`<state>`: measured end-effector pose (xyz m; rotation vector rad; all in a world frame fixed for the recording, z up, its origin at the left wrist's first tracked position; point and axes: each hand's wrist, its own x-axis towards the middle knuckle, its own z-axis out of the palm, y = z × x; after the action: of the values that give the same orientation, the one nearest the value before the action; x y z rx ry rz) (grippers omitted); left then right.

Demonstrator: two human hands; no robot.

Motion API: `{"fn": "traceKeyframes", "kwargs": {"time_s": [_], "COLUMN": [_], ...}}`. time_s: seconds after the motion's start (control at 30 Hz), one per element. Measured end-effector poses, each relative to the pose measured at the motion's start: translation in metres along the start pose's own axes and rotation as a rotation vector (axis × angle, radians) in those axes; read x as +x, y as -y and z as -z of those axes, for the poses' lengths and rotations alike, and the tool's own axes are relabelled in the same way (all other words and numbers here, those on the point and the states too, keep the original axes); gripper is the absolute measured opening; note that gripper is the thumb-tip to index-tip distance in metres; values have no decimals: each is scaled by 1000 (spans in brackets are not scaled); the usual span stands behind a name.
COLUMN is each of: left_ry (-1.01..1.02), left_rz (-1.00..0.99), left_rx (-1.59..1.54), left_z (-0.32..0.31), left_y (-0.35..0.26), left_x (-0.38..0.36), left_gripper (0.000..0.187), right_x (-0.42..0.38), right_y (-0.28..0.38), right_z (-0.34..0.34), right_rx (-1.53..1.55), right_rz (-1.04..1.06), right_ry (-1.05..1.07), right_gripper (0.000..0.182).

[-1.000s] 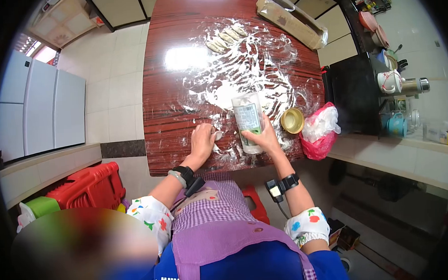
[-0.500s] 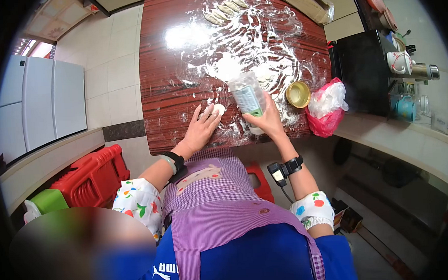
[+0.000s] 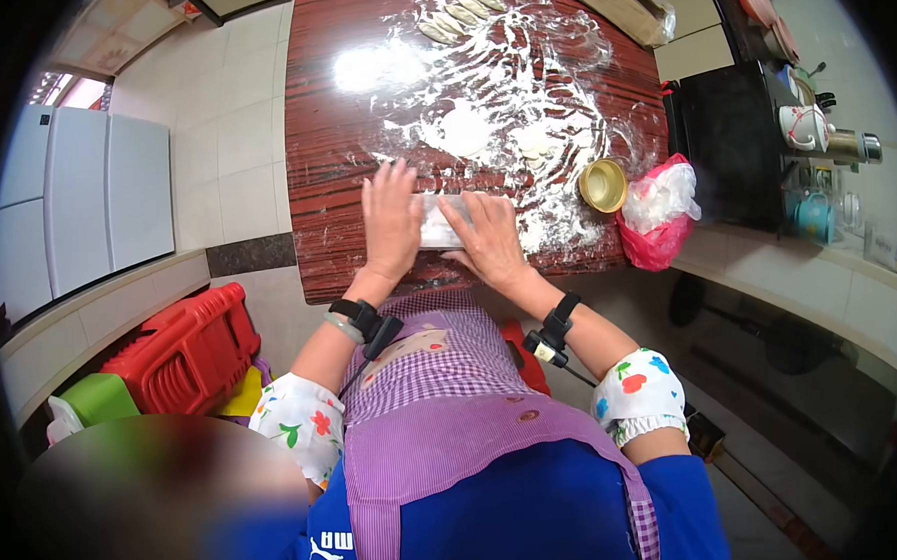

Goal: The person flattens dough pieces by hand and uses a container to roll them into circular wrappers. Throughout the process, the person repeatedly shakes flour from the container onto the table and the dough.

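Observation:
A clear plastic bottle (image 3: pixel 442 222) lies on its side on the floury wooden table (image 3: pixel 338 145), near the front edge. My left hand (image 3: pixel 394 220), slightly blurred, rests at its left end with the fingers stretched out. Over its right part is my right hand (image 3: pixel 491 240), fingers across the top and thumb on the near side. The small white dough disc is hidden from view. Beyond the hands, white flour (image 3: pixel 465 129) is spread over the table, with pale pieces of dough (image 3: pixel 538 141) in it.
Several shaped dough pieces (image 3: pixel 460 17) lie in a row at the far side. A gold-coloured tin (image 3: pixel 603 186) stands at the right, beside a pink and white plastic bag (image 3: pixel 656 216). A long cardboard box (image 3: pixel 612 3) sits at the far right edge.
The bottle has gone from tilted up in my right hand to lying flat over the dough disc's spot. My right hand has moved left; my left hand has shifted to the bottle's left end.

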<state>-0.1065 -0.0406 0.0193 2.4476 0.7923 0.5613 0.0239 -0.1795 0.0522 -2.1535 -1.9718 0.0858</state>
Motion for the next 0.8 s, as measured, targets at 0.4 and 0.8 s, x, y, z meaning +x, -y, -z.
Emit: {"fn": "traceKeyframes", "kwargs": {"time_s": [0.4, 0.8], "left_ry": [58, -5], "left_rz": [34, -10], "left_rx": [181, 225], "left_z": [-26, -19], "left_y": [10, 7], "left_x": [57, 83], "left_gripper": [43, 48], "right_x": [57, 82], "right_y": [-33, -55], "right_z": [-24, -12], "right_rx": [-49, -63], "right_rz": [-280, -348], "right_ry": [-101, -46], "right_gripper": [31, 32]}}
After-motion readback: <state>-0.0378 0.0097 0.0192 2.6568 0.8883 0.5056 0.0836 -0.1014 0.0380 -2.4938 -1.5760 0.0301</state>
